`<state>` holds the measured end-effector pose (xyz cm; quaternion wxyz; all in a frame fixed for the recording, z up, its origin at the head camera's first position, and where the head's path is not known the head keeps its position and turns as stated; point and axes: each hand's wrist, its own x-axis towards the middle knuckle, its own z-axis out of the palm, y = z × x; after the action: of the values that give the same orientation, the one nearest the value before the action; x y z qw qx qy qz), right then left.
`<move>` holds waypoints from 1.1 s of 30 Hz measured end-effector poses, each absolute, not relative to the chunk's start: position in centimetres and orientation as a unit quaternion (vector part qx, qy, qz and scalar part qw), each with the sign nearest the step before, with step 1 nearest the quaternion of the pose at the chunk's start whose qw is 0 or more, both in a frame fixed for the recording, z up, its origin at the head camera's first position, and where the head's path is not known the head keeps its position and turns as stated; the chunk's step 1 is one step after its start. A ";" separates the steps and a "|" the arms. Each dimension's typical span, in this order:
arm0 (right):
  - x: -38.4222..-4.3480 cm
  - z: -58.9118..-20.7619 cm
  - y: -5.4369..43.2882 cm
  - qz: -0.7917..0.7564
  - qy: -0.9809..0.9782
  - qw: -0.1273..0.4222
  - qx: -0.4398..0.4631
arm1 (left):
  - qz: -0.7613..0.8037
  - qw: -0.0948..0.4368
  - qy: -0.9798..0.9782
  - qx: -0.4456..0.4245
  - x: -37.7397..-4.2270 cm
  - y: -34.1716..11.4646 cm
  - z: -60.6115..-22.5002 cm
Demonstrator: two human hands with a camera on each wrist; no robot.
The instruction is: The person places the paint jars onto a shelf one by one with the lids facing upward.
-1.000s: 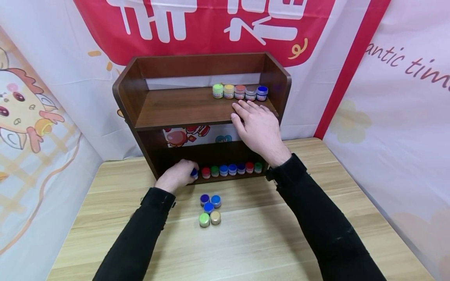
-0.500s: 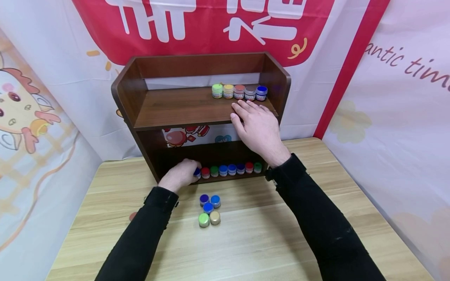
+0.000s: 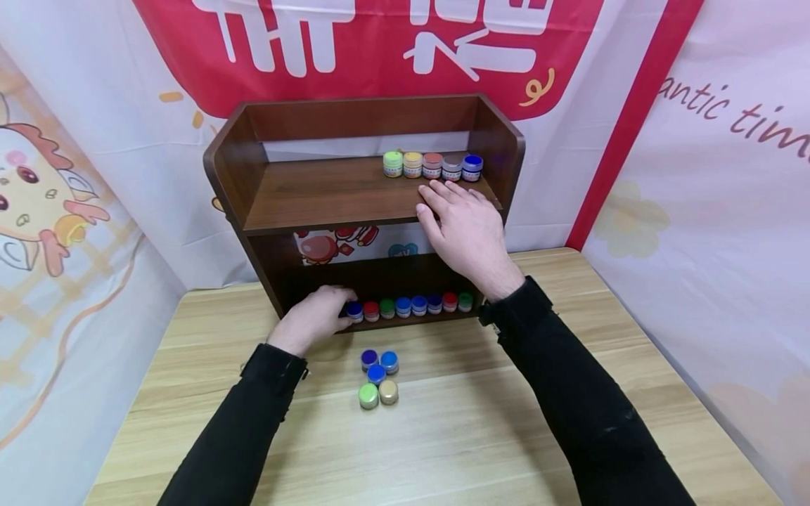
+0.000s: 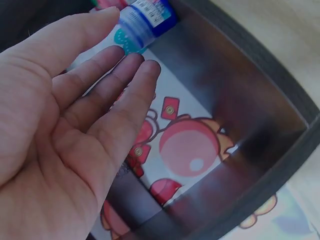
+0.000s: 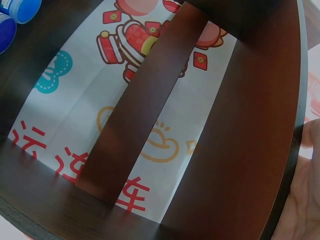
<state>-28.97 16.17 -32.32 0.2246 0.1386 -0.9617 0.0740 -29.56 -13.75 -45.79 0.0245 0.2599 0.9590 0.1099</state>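
On the lower shelf, my left hand [image 3: 314, 318] is at the left end of a row of small paint jars. The end one, a blue paint jar [image 3: 355, 313], stands just beyond the fingertips. In the left wrist view the palm shows, the fingers [image 4: 127, 107] are loosely extended, and nothing is between them and the thumb. The blue jar [image 4: 150, 21] appears past the thumb tip. My right hand [image 3: 467, 228] rests flat over the front edge of the upper shelf [image 3: 329, 200], fingers together, below several paint jars [image 3: 432, 166] lined up at the right.
Both shelves belong to a dark brown wooden rack [image 3: 253, 253] on a light wood table [image 3: 443, 422]. In front of it stands a loose cluster of several paint jars, among them a green-lidded jar [image 3: 368, 396] and a gold-lidded jar [image 3: 389, 392]. Printed cloth [image 3: 709, 211] hangs around the table.
My left hand slid the blue paint jar right, up to the red one at the row's end, then let go and drew back left. The right hand has stayed in place.
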 end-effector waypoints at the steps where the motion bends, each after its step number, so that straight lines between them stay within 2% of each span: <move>1: -29.0 -32.3 16.2 0.074 -0.962 0.224 0.139 | 0.111 0.024 0.959 0.261 -29.3 -13.9 -45.6; 13: -28.9 -32.3 16.3 0.073 -0.961 0.227 0.140 | 0.115 0.047 0.952 0.280 -26.7 -16.5 -44.2; 33: -29.1 -32.4 16.4 0.074 -0.961 0.229 0.138 | 0.121 0.091 0.956 0.252 -22.4 -21.2 -44.0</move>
<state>-29.06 16.39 -32.37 0.2292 0.1385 -0.9606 0.0743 -22.41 -21.22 -43.98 0.0914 0.2525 0.9556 0.1209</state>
